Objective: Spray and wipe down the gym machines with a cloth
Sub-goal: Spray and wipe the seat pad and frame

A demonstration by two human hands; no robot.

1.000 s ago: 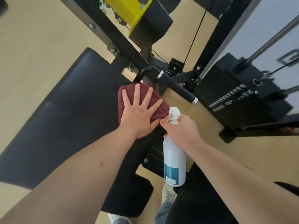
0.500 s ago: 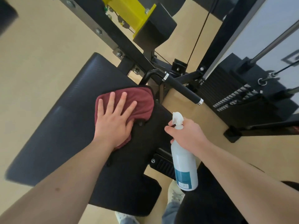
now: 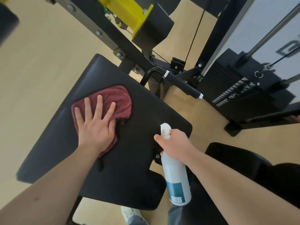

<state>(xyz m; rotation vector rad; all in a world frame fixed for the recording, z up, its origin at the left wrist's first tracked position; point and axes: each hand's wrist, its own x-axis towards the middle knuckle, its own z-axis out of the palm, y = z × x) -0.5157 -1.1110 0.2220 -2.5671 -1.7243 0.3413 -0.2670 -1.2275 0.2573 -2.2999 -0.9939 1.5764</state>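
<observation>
Left hand (image 3: 95,127) flat, fingers spread, pressing maroon terry cloth (image 3: 113,101) on black padded seat (image 3: 138,111). Right hand (image 3: 175,142) grips white spray bottle (image 3: 177,177); tilted, risks dripping.

Bright, even light — soft shadows, slight motion blur, wide-angle bending at edges.

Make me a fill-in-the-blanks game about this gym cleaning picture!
1. The left hand presses a dark ____ cloth onto the black pad.
2. The right hand grips a spray bottle with a ____ trigger top.
3. The bright metal part high on the machine is ____.

Missing words: red, white, yellow.
</observation>
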